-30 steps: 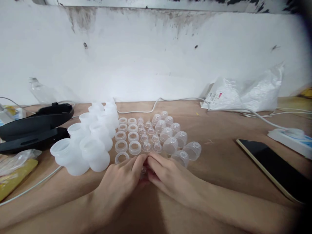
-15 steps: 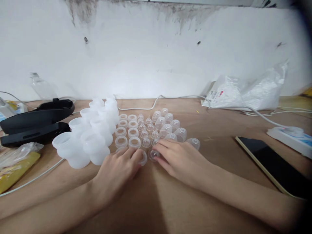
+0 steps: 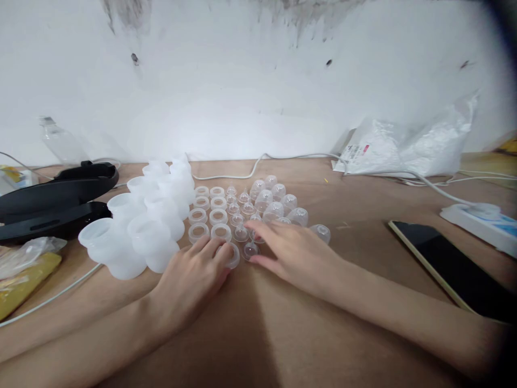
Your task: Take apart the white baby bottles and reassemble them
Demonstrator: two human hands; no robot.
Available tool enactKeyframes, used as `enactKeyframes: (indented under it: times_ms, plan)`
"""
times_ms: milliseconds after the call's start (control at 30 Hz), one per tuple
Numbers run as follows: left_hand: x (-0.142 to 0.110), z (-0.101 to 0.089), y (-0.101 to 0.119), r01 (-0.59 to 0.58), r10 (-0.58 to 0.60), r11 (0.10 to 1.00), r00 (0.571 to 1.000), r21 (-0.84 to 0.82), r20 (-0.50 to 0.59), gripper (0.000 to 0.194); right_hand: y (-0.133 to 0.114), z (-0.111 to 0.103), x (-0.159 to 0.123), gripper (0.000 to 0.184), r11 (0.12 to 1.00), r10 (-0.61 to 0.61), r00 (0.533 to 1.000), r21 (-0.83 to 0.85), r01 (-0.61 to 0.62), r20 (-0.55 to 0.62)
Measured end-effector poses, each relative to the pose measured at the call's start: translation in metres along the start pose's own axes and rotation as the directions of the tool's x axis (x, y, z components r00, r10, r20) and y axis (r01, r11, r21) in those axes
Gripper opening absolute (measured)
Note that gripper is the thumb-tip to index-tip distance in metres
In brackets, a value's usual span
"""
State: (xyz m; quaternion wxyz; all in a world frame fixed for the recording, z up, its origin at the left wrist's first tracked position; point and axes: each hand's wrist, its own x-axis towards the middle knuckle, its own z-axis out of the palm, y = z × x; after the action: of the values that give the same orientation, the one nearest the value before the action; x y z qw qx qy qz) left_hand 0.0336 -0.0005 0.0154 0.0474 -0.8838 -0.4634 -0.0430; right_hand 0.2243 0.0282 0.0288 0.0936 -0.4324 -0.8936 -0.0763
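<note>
My left hand (image 3: 196,275) is curled over the nearest screw rings, its thumb and forefinger closed on a clear ring (image 3: 233,257) and partly hiding it. To the right, a clear bottle nipple (image 3: 251,250) stands on the table. My right hand (image 3: 297,245) reaches in over the nipples with thumb and fingers apart, the thumb tip beside that nearest nipple. Its fingers cover part of the nipple rows. Behind my left hand lie two columns of rings (image 3: 198,233). Clear domed caps (image 3: 299,216) stand in rows beyond my right hand, and one cap (image 3: 322,233) sits apart.
Several white bottles (image 3: 149,237) are grouped at the left, close to my left hand. Further left are a black case (image 3: 56,196) and a yellow packet (image 3: 28,285). A phone (image 3: 444,269), a power strip (image 3: 480,223) and a plastic bag (image 3: 420,143) occupy the right side.
The fingers of my right hand have spread and come off the nearest nipple, which now stands by itself. My left hand stays at the ring. The view has shifted slightly.
</note>
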Motion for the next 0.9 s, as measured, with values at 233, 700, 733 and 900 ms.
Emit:
enactKeyframes:
  times_ms: [233, 700, 733, 900]
  plan:
    - [0.001, 0.000, -0.002, -0.011, 0.010, 1.000, 1.000, -0.017, -0.017, 0.015, 0.039, -0.047, -0.002, 0.024, 0.994, 0.107, 0.994, -0.030, -0.107, -0.007]
    - [0.004, 0.009, 0.004, -0.313, 0.317, 0.949, 0.934, 0.048, -0.167, 0.041, 0.046, -0.042, -0.015, 0.016, 1.000, 0.007, 0.984, -0.003, -0.006, 0.179]
    - [0.004, 0.008, 0.005, -0.323, 0.326, 0.945, 0.931, 0.044, -0.163, 0.042, 0.046, -0.046, -0.010, 0.021, 1.000, 0.012, 0.989, 0.006, -0.013, 0.148]
    - [0.008, 0.009, 0.007, -0.341, 0.347, 0.938, 0.924, 0.063, -0.161, 0.044, 0.053, -0.041, 0.056, 0.028, 0.997, 0.080, 0.997, 0.016, -0.080, -0.017]
